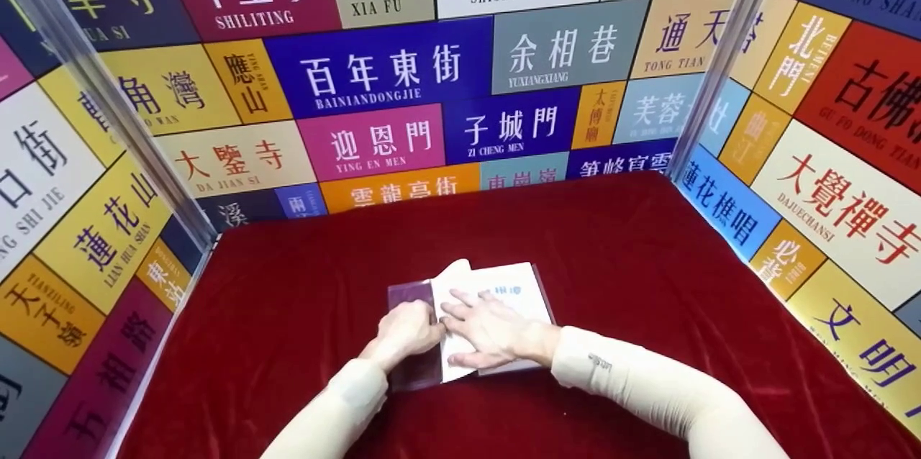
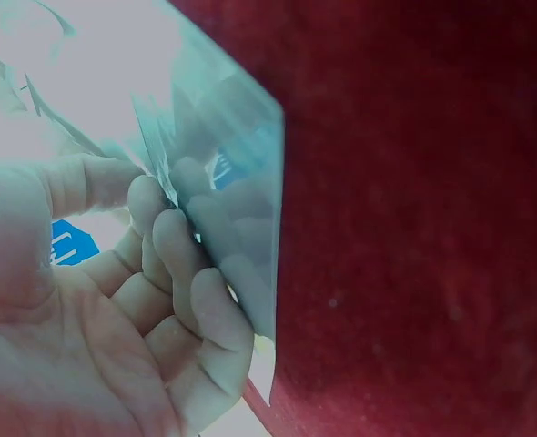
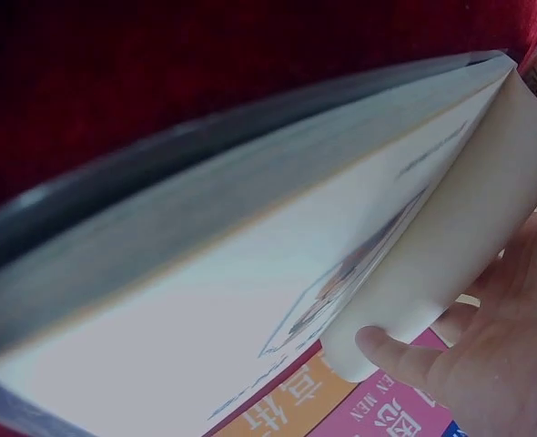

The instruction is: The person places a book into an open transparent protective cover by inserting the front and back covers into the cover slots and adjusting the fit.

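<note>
A book (image 1: 522,278) lies on the red cloth, its white page marked with blue characters. Along its left side extends a clear plastic book cover (image 1: 417,376), the cloth showing through. My left hand (image 1: 409,329) pinches the plastic near the book's left edge; in the left wrist view its curled fingertips meet at the glossy sheet (image 2: 246,123). With fingers spread, my right hand (image 1: 496,329) rests on a cream leaf (image 1: 455,273) beside the left hand. In the right wrist view, my thumb touches that bent leaf (image 3: 460,237), which stands up from the printed page (image 3: 159,337).
Dark red velvet cloth (image 1: 288,301) covers the table around the book. Panels with colourful place-name signs (image 1: 374,70) rise behind and on both sides. Clear posts (image 1: 122,92) stand at the back corners.
</note>
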Available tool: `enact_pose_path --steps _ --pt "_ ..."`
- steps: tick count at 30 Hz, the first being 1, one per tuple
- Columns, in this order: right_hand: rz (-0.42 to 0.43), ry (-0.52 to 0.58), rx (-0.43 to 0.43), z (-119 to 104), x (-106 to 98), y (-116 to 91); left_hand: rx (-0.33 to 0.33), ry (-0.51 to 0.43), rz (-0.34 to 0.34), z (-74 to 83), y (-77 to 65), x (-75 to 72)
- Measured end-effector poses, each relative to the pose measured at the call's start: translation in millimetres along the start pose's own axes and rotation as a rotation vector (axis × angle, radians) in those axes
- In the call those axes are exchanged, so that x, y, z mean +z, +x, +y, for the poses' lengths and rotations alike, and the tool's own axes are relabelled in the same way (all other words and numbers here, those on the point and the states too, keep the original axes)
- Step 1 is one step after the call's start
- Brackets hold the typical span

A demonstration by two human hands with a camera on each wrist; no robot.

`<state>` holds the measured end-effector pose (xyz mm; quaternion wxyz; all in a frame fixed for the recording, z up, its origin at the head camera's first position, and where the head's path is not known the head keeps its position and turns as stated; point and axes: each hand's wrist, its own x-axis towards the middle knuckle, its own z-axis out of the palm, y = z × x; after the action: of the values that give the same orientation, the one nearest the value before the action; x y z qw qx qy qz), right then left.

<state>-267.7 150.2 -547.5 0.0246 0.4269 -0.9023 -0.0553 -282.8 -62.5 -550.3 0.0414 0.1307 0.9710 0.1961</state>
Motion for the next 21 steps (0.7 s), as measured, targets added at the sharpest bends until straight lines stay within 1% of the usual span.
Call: enact_pose_path --steps 3,8,12,16,21 --pt "0.007 0.002 -0.006 0.5 -0.2 -1.8 0.012 0.002 0.006 0.4 -1.0 -0.2" --pt "-0.014 0.015 0.006 0.0 1.7 -2.5 0.025 0.008 0.004 0.8 -1.5 0.2" --pt "-0.016 0.03 0.006 -0.5 3.4 -1.3 0.023 0.019 0.01 1.0 -1.2 0.9" --pt "-0.021 0.044 0.005 -1.9 4.9 -2.1 0.036 0.028 0.014 1.6 -1.9 1.5" --pt "-0.029 0.019 0.012 -4.2 7.0 -2.6 0.059 0.024 0.009 1.0 -2.6 0.6"
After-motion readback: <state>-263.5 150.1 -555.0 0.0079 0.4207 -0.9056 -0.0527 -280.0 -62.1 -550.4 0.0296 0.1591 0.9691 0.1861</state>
